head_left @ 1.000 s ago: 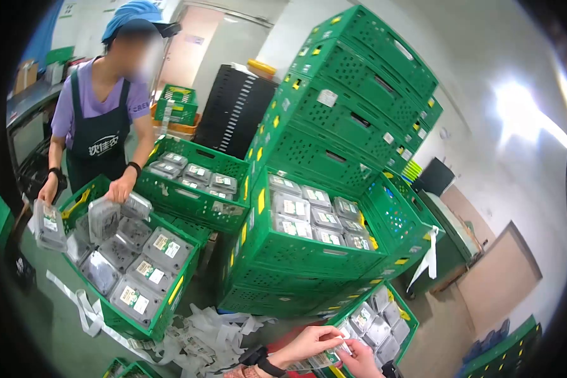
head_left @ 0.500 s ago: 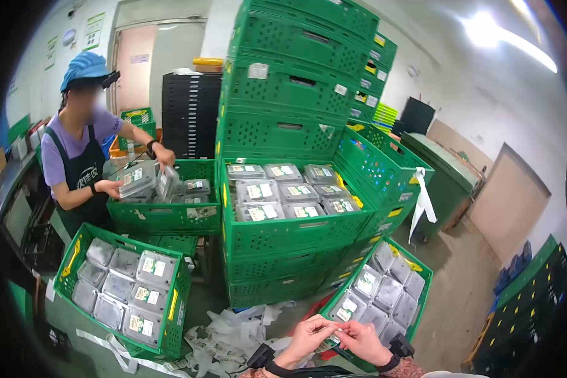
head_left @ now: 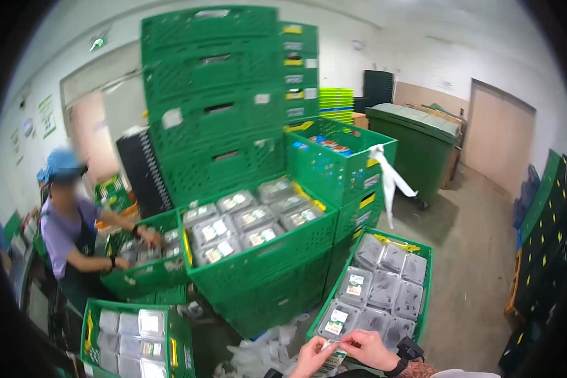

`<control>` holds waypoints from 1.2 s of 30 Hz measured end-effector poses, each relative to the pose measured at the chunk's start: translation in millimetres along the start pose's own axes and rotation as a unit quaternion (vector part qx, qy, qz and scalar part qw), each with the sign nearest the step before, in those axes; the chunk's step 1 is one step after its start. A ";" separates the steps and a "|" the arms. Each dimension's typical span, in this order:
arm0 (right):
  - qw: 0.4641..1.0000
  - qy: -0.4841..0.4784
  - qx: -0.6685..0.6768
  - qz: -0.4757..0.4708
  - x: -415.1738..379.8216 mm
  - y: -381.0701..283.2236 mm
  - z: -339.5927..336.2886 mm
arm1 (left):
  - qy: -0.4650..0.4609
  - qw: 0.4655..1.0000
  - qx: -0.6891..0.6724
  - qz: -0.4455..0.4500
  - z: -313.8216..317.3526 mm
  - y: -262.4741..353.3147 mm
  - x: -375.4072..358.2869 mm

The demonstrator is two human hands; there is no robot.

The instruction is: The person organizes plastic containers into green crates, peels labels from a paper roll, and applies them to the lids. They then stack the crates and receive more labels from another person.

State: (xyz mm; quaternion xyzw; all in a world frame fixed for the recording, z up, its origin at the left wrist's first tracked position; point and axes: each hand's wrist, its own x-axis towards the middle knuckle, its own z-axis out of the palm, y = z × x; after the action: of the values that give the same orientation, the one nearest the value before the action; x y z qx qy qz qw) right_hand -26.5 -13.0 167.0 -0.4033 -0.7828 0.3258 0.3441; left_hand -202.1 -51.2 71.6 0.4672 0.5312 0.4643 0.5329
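While pinching a printed label (head_left: 337, 357) with left hand (head_left: 310, 359) and right hand (head_left: 372, 350), held close together at the near edge of a green crate (head_left: 429, 271) filled with clear clamshell boxes (head_left: 384, 288); backed, beyond the crate's left edge, by a stack of green crates (head_left: 233, 72) and a co-worker (head_left: 66, 236) reaching into another crate (head_left: 151, 280).

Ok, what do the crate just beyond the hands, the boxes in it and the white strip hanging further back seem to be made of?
Crate: probably moulded plastic, low sheen, judging by its even green colour.
Boxes: likely thin clear plastic, glossy; light glints and dark shapes show through.
White strip: limp and matt; thin plastic, paper or fabric, I can't tell.
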 end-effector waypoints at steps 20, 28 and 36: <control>0.999 -0.027 0.037 0.025 14.0 66.4 -55.4 | -0.053 0.986 -0.141 -0.075 45.0 36.6 22.8; 0.937 0.299 -0.035 0.178 81.4 205.2 -172.7 | -0.075 0.984 -0.074 -0.143 42.2 39.2 17.1; 0.973 -0.005 -0.192 0.125 127.5 351.6 -138.2 | -0.058 0.989 -0.054 -0.122 68.3 61.6 22.9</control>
State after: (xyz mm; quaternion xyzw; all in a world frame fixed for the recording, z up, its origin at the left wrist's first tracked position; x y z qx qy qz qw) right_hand 171.6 290.8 1.4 -0.5552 -0.7757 0.2118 0.2125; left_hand -133.7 -20.6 129.6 0.3953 0.5265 0.3962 0.6400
